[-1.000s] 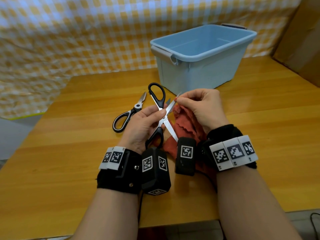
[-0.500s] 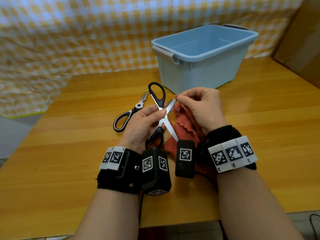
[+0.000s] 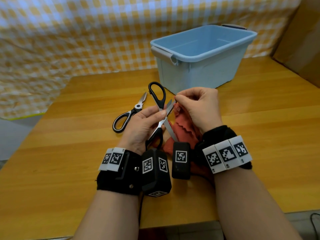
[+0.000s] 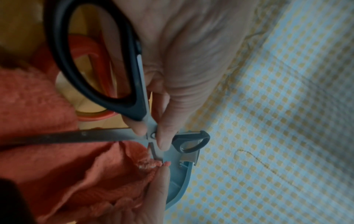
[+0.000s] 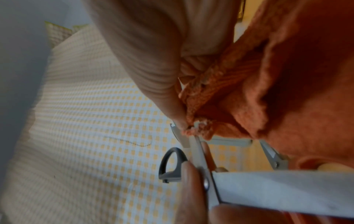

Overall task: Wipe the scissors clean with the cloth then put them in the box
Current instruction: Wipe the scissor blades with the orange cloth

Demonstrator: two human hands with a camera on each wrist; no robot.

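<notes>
Black-handled scissors (image 3: pixel 158 99) (image 4: pixel 95 63) (image 5: pixel 268 195) stand spread wide above the wooden table. My left hand (image 3: pixel 143 125) (image 4: pixel 164 136) pinches them at the pivot between thumb and fingers. My right hand (image 3: pixel 199 108) (image 5: pixel 184 125) pinches a rust-red cloth (image 3: pixel 181 127) (image 4: pixel 57 166) (image 5: pixel 287 75) round the tip of the upper blade. The other blade points down toward my wrists. The light blue box (image 3: pixel 204 54) stands open just behind my hands; what shows of its inside holds nothing.
A second pair of scissors (image 3: pixel 129 113) with black-and-white handles lies closed on the table (image 3: pixel 69 144), left of my left hand. A checkered yellow cloth (image 3: pixel 69 40) hangs behind the table. A cardboard box (image 3: pixel 303 40) stands at the right.
My right hand has slid the cloth a little along the upper blade at its tip. The left hand and scissors have hardly moved.
</notes>
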